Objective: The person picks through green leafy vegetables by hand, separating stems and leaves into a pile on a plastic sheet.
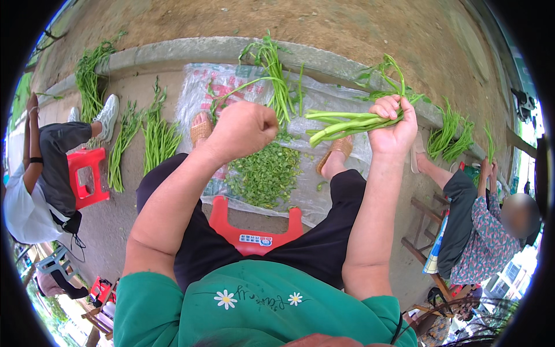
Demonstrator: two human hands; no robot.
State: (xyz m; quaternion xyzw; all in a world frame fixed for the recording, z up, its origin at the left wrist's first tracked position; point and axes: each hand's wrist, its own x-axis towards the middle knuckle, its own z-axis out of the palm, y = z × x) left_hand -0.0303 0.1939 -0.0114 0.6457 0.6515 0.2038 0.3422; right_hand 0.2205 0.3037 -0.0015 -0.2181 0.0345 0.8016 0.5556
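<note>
My right hand (392, 123) is closed around a bunch of green vegetable stems (342, 126), which look like water spinach. Their cut ends point left, and the leafy tops bend up behind my fingers. My left hand (248, 129) is curled into a fist over the plastic sheet (321, 97); nothing sticks out of it, though its palm side is hidden. Below the fist lies a heap of torn green leaves and short pieces (266, 173) on the sheet between my feet. Beyond it rests a loose bundle of long stems (277, 82), its leafy ends on the concrete kerb (208, 48).
A red plastic stool (260, 236) is under me. More stem bundles lie at left (160, 139) and right (451, 134). One person sits at left beside a red stool (86, 178). Another person (481, 243) at right holds stems near a wooden chair (427, 234).
</note>
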